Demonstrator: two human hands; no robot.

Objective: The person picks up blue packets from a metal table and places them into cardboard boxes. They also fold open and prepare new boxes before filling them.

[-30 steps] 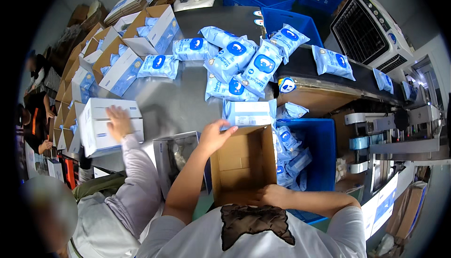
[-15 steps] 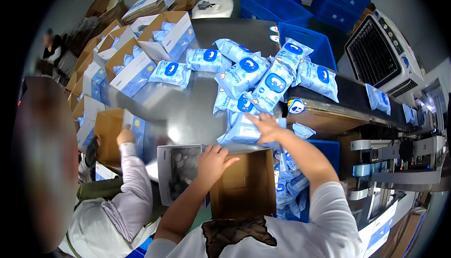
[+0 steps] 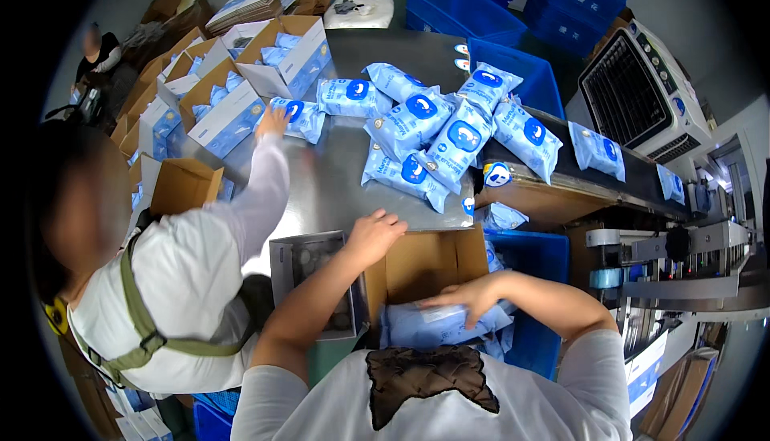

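Observation:
My left hand (image 3: 375, 237) is closed over the far left rim of an open cardboard box (image 3: 421, 268) in front of me. Inside that box, near my body, my right hand (image 3: 475, 298) grips a light-blue pack of wipes (image 3: 425, 325) lying flat, fingers stretched across its top. Beyond the box, a heap of similar packs (image 3: 417, 124) lies on the metal table (image 3: 329, 188). Left of my box stands a second open box (image 3: 314, 268) with round greyish shapes inside.
At left, a co-worker's hand (image 3: 273, 120) touches a pack (image 3: 301, 120) beside several part-filled cartons (image 3: 220, 124). Packs lie on the conveyor belt (image 3: 634, 188) at right. A blue crate (image 3: 545, 280) stands by my right arm, a fan unit (image 3: 642, 88) behind.
My right hand came from the heap down into the box with a pack. My left hand shifted slightly right and away. The co-worker reached from a carton to a pack; belt packs moved closer.

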